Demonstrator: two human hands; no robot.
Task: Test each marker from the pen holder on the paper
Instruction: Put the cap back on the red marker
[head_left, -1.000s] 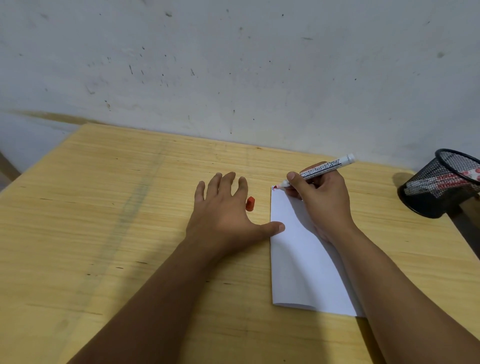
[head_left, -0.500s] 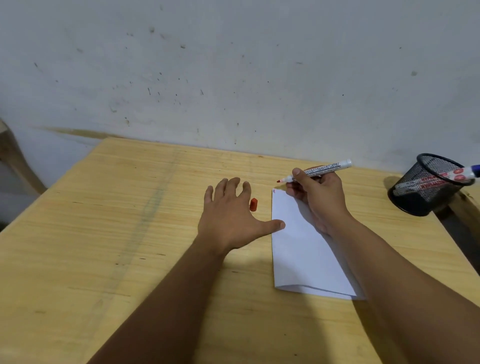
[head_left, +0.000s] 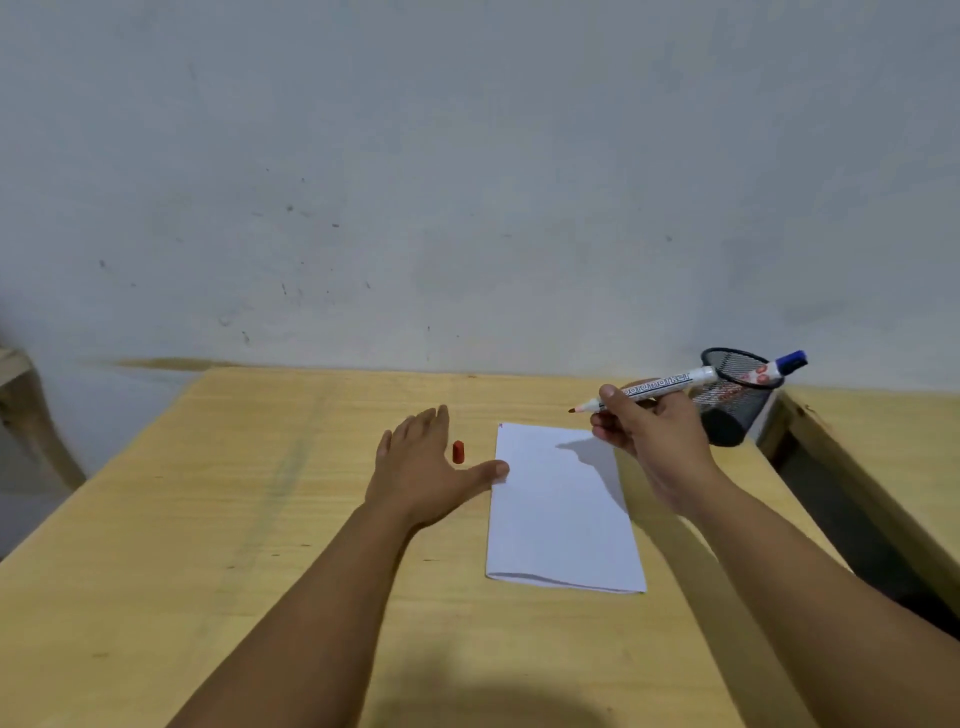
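Dim, soft light; faint shadows fall on the paper (head_left: 563, 512); wide-angle edges bend.

A scuffed, speckled pale wall (head_left: 467, 182) rises behind the light wooden desk (head_left: 208, 519); a second wooden surface (head_left: 893, 441) sits at right.

The bench (head_left: 208, 519) is pale yellow wood with fine grain lines and one faint grey streak. The paper (head_left: 561, 519) is white with a tiny red mark (head_left: 501, 425) at its far left corner. The marker (head_left: 655, 387) is white with dark lettering and a red tip; the loose cap (head_left: 457, 451) is red. The pen holder (head_left: 737, 400) is black mesh, holding a white marker with a blue cap (head_left: 792, 359). The wall (head_left: 467, 182) is grey-white, speckled dark.
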